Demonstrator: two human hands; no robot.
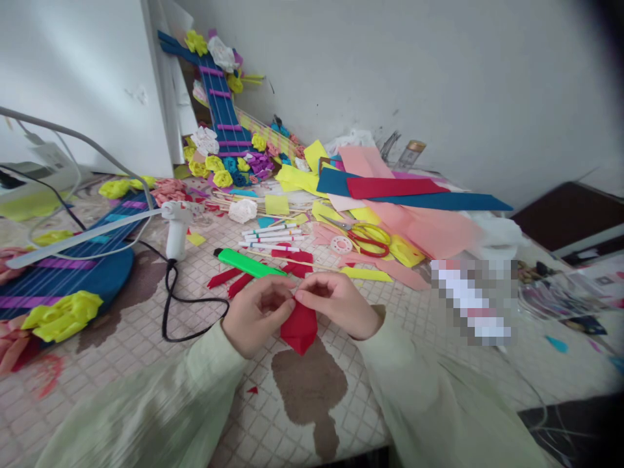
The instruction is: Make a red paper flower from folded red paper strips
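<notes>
Between my two hands is a piece of red crepe paper (299,330), its pointed lower part hanging below my fingers. My left hand (260,311) pinches its upper edge from the left. From the right, my right hand (336,302) pinches the same edge, thumb tips almost meeting. Just beyond my left hand lies a bright green box cutter (248,262). Red paper scraps (296,263) are scattered around it. Several white markers (273,237) lie side by side a little farther back.
A white glue gun (176,234) with a black cord stands left. Scissors (365,237) with yellow-red handles lie back right, near stacked crepe paper strips (400,188). Paper-flower-covered blue guitar shapes (221,104) lean at the back and lie left (112,260). A pixelated object (470,302) is at right.
</notes>
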